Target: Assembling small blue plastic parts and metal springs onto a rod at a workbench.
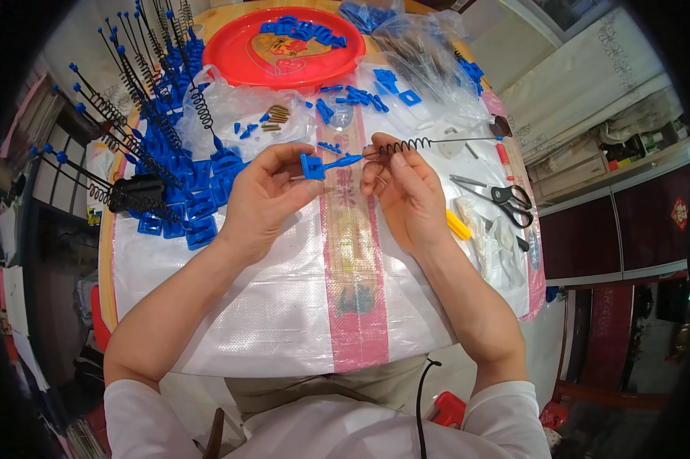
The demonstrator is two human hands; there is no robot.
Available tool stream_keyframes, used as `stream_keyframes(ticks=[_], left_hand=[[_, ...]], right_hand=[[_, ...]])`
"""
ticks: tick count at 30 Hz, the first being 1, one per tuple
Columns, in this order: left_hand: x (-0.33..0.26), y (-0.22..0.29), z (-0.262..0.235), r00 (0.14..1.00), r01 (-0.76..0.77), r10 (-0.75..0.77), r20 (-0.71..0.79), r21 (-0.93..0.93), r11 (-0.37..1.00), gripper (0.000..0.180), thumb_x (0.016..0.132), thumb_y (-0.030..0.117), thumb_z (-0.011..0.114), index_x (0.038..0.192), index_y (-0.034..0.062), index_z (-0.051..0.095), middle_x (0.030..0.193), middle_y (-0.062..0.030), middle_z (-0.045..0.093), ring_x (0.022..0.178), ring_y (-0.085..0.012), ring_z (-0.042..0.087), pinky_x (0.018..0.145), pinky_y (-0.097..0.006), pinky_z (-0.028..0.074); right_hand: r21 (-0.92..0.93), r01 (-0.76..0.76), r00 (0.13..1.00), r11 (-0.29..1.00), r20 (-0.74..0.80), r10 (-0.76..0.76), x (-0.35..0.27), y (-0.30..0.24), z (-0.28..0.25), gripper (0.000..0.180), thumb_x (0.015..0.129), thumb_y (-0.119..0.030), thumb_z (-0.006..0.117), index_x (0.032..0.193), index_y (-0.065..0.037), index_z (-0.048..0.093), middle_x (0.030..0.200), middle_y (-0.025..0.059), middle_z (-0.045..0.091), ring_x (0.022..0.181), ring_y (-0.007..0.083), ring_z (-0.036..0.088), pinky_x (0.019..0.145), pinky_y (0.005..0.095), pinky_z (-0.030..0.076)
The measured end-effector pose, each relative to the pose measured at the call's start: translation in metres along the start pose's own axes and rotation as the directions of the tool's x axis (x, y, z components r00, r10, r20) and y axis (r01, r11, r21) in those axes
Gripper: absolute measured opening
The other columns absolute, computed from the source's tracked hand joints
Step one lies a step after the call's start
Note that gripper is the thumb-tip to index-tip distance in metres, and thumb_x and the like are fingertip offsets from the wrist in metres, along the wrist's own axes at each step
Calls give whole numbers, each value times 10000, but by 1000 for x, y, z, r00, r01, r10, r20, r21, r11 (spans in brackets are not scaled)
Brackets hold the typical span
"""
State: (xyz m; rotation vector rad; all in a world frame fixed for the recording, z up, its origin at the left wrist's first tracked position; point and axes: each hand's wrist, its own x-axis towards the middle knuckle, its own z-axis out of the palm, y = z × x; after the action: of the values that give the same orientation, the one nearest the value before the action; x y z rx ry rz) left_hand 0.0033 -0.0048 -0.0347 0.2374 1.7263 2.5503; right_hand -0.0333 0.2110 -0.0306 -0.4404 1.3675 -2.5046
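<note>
Between thumb and fingers, my left hand (pixel 262 195) grips a blue plastic base (pixel 313 167) with a square foot and a tapered stem pointing right. My right hand (pixel 412 191) is closed on a black coil spring (pixel 410 144), from which a thin straight rod runs right to a small blue tip. The spring's left end lies close to the stem's tip; whether they are joined I cannot tell. Just beyond my hands lie small blue pieces (pixel 329 146). To the left of my left hand, several finished-looking blue bases with upright black springs (pixel 180 180) stand clustered.
A red round tray (pixel 224 65) holding blue parts stands at the far side. Brass-coloured pins (pixel 278 115) lie on a clear plastic bag. Black-handled scissors (pixel 505 200), a yellow piece (pixel 458 226) and crumpled plastic (pixel 482 237) are at the right, on a white woven sheet (pixel 261 306).
</note>
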Motion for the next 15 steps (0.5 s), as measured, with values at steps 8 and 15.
stream_keyframes(ticks=[8,15], left_hand=[[1,-2,1,997,-70,68,-45,-48,996,556,816,-70,694,1325,5,484,1291,-79,531,1172,-157,533,1025,-306,427],[1,2,5,997,-65,63,-50,-33,997,581,806,-92,682,1338,6,470,1332,-80,503,1211,-165,507,1052,-321,413]], right_hand=[[0,-12,1000,1000,-16,12,0,0,-1,354,1015,-169,501,1312,24,509,1153,108,603,898,131,591,800,311,469],[-12,-9,1000,1000,-21,8,-1,0,0,350,1012,-156,499,1310,27,512,1141,109,607,891,129,591,795,307,470]])
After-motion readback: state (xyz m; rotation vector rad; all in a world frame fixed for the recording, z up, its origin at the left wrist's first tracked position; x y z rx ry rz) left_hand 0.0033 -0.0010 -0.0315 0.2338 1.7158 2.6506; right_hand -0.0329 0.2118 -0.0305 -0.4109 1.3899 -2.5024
